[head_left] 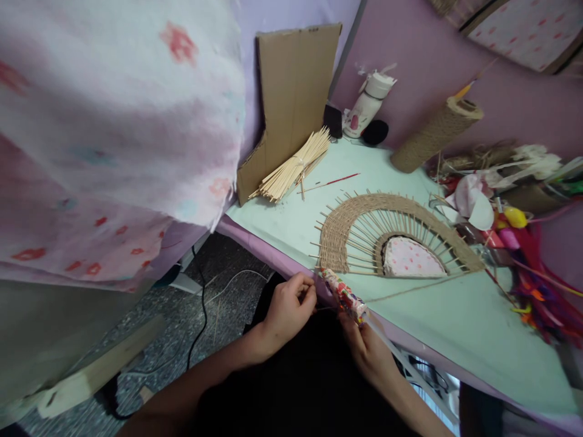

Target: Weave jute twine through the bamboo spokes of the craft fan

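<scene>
My left hand [291, 306] is curled at the table's near edge, fingers pinched on a thin strand of jute twine [410, 290] that runs across to the right. My right hand [367, 349] is closed round a stick-shaped tool wrapped in patterned paper [345, 294], its tip pointing up-left toward the left hand. Just beyond them lies a half-round woven fan piece [359, 227] of sticks and twine with a floral fabric centre [410, 258].
A bundle of wooden sticks [296, 165] and a cardboard sheet [291, 85] lie at the back of the pale green table [455, 328]. A twine-wrapped roll [435, 133], a white bottle [367, 106] and a heap of colourful craft scraps [523, 243] crowd the right. Floral cloth [113, 121] hangs left; a black cable [200, 315] crosses the floor.
</scene>
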Demonstrator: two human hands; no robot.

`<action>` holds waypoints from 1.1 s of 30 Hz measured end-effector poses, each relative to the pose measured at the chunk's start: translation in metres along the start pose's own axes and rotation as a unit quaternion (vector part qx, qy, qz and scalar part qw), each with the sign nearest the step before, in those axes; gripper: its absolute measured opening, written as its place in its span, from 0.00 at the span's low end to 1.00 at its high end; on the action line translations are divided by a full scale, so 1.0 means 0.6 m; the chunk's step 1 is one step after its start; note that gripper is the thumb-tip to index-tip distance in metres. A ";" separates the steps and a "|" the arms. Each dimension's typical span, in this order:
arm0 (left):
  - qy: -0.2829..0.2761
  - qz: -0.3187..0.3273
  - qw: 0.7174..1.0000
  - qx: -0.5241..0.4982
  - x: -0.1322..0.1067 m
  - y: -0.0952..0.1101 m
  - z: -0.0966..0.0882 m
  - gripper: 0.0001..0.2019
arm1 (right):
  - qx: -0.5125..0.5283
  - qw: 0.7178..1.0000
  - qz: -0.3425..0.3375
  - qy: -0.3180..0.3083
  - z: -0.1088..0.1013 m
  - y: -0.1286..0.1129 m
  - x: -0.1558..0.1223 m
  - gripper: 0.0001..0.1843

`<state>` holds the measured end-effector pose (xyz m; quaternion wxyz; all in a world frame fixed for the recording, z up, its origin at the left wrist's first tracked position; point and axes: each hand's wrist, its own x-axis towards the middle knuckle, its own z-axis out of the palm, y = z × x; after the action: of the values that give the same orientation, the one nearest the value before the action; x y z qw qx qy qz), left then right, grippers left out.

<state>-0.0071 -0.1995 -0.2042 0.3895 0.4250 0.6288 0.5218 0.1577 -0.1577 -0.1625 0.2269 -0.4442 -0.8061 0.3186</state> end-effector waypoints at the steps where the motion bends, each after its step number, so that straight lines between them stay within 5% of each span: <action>1: -0.001 -0.001 1.000 0.001 0.000 0.000 0.000 0.03 | 0.006 1.000 -0.003 -0.010 0.000 0.002 0.000 0.22; 33: 0.004 0.016 0.999 0.036 0.001 0.001 -0.002 0.03 | -0.014 0.999 -0.033 -0.016 0.004 0.006 0.000 0.17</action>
<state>-0.0080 -0.1994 -0.2036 0.3635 0.4465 0.6416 0.5068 0.1583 -0.1568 -0.1669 0.2183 -0.4155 -0.8282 0.3062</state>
